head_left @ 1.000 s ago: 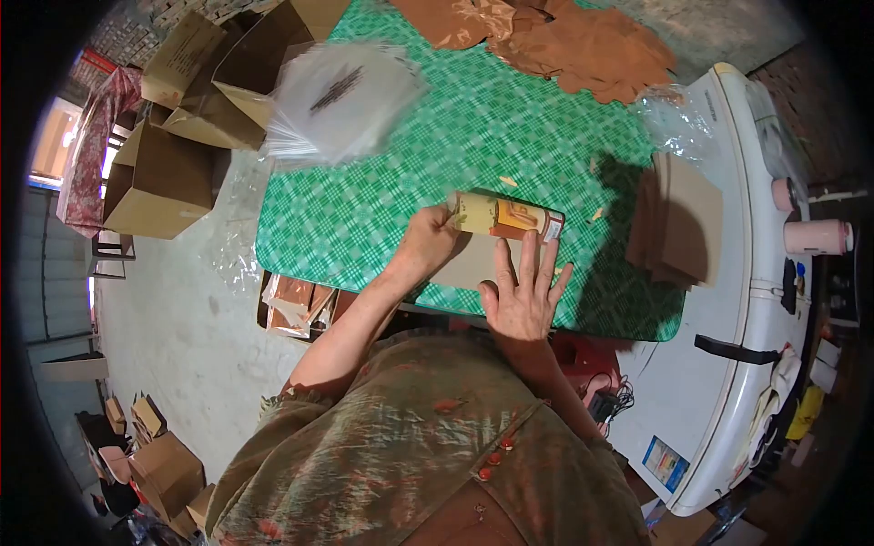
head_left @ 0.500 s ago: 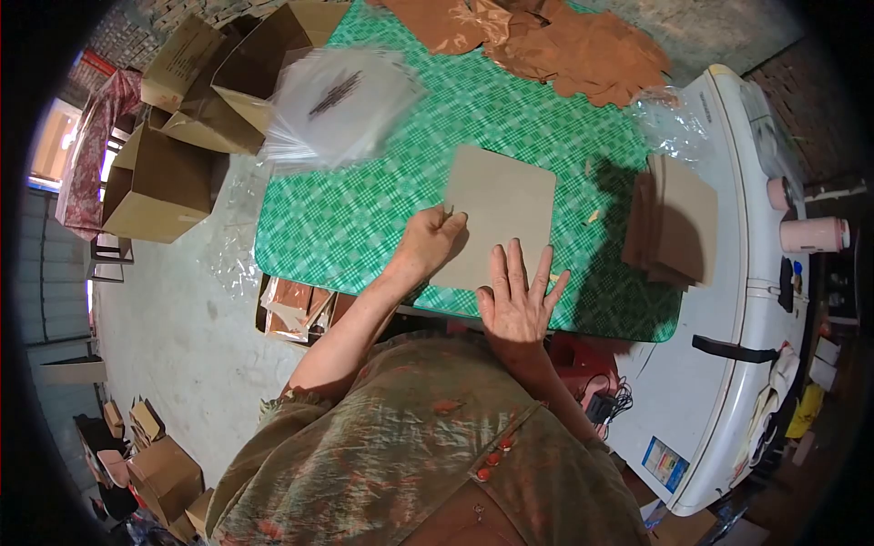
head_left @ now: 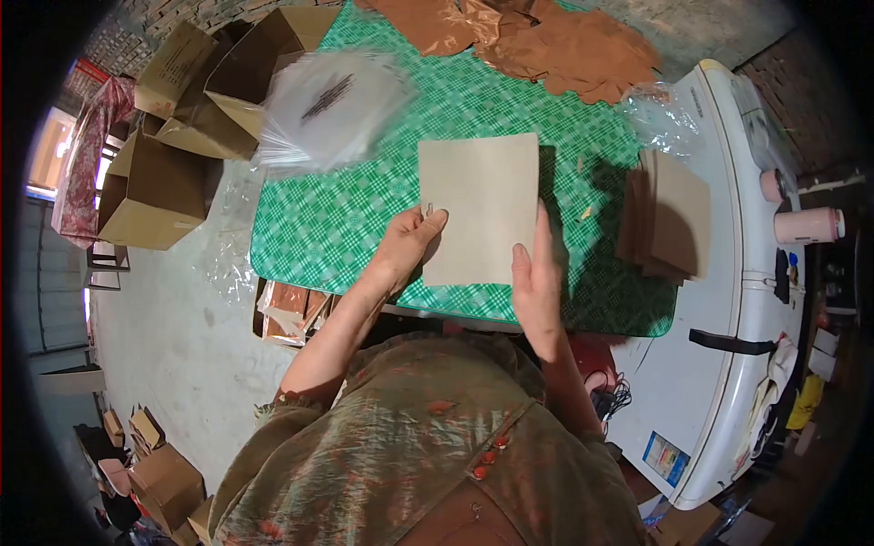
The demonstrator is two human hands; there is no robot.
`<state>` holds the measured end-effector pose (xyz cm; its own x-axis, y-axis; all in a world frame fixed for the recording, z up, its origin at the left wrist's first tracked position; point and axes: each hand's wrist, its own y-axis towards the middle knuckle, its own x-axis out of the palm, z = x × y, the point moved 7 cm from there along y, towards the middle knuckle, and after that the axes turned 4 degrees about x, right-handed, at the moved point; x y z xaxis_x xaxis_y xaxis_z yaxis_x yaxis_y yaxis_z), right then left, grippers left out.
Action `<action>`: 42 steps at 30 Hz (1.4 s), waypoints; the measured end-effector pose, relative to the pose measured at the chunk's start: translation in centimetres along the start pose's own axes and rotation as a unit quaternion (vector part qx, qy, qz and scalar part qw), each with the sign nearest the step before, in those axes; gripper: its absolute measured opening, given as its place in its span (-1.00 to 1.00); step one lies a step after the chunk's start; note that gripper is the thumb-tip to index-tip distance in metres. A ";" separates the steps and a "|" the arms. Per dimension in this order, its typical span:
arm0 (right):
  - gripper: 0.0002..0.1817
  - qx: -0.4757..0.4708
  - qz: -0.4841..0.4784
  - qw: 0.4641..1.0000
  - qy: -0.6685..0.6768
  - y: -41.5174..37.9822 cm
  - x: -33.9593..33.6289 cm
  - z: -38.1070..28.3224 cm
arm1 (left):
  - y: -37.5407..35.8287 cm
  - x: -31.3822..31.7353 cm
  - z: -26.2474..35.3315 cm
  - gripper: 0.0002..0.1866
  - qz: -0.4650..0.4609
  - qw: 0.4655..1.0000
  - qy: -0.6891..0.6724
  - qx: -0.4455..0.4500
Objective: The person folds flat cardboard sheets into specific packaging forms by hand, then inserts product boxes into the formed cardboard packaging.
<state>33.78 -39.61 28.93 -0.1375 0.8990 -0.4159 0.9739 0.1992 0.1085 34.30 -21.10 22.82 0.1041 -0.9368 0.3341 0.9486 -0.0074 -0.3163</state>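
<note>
A flat beige rectangular sheet point(head_left: 480, 205) stands out in front of me over the near part of the table, casting a shadow to its right. My left hand point(head_left: 407, 244) is closed on its left edge, the thumb lying on the front face. At the lower right edge is my right hand point(head_left: 538, 289), thumb in front and fingers along the edge, partly behind it. Whether the sheet is one layer or several cannot be made out. Similar brown and beige sheets point(head_left: 678, 214) are stacked at the table's right side.
Clear plastic bags point(head_left: 332, 105) lie at the table's left on the green checked tablecloth point(head_left: 319, 223). Brown irregular pieces point(head_left: 574, 50) cover the far edge. Open cardboard boxes point(head_left: 159, 187) stand at left, and a white appliance point(head_left: 719, 300) flanks the right side.
The sheet has been lifted and turned more upright, shifting slightly left. My right hand has gone from spread flat near its lower edge to holding its right edge. My left hand keeps its grip.
</note>
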 end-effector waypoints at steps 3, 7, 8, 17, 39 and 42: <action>-0.25 -0.017 0.021 0.987 -0.161 0.1 1.6 1.0 | 0.6 -0.5 -0.9 -0.77 0.004 0.998 0.049 0.038; -0.18 -0.037 0.003 0.968 -0.248 0.5 2.1 1.4 | 1.6 -1.4 -2.2 -0.72 0.022 0.988 0.133 0.080; -0.20 -0.068 0.008 0.958 -0.277 0.4 2.4 0.8 | 1.4 -1.3 -1.9 -0.71 0.026 0.985 0.149 0.078; -0.19 -0.098 -0.021 0.905 -0.414 1.0 5.3 -1.0 | 1.8 -1.2 -1.7 -0.66 0.032 0.971 0.217 0.089; -0.18 -0.160 0.042 0.940 -0.299 -0.2 1.5 -4.3 | 1.3 -0.6 -1.3 -0.71 -0.016 0.999 0.046 0.016; -0.22 -0.087 0.138 0.961 -0.226 -0.1 -2.7 -0.6 | 0.7 -0.8 -0.7 -0.72 -0.051 0.997 0.050 -0.017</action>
<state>33.99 -41.84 30.60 0.2511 0.6741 -0.6947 0.9122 0.0752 0.4028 34.64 -20.60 21.67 -0.0249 -0.9609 0.2759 0.9418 -0.1152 -0.3160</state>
